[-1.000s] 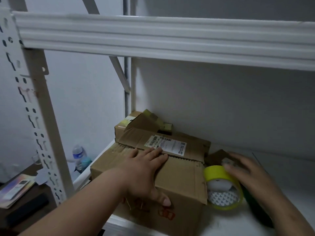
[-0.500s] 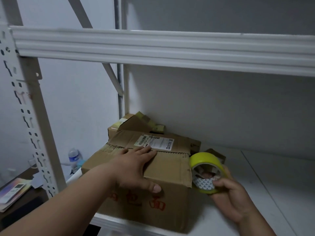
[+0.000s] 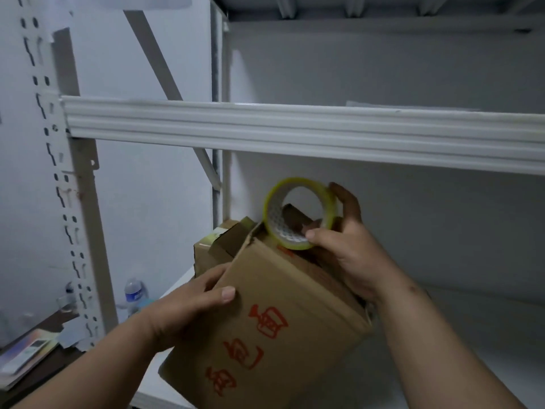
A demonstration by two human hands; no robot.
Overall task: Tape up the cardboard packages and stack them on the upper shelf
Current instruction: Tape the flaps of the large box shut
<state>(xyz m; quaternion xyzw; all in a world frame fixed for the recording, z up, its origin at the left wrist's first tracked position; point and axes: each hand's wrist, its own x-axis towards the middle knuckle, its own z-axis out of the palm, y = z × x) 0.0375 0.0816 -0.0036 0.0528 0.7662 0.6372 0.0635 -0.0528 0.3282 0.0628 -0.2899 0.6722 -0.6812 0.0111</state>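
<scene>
- The left hand (image 3: 188, 311) gripped the tilted cardboard box (image 3: 274, 326) by its left edge, low over the lower shelf (image 3: 486, 335); its flaps looked untaped
- The right hand (image 3: 348, 249) pinched the yellow tape roll (image 3: 299, 212) above the box's top
- Behind sat a smaller box (image 3: 212, 249)
- The upper shelf (image 3: 295, 128) apparently held no packages, so taping and stacking remained

Looked like storeroom or stock corner in plain room. White metal rack (image 3: 295, 134) with slotted upright (image 3: 63, 202) and diagonal brace (image 3: 165, 72) stood against bare grey-white wall (image 3: 383, 72). Worn cardboard box (image 3: 280, 335) with red printed characters sat tilted at shelf edge, second box (image 3: 218, 249) just behind it. Beside rack, dark low table (image 3: 44, 361) carried booklets (image 3: 26, 355) and plastic water bottle (image 3: 134, 293).
</scene>
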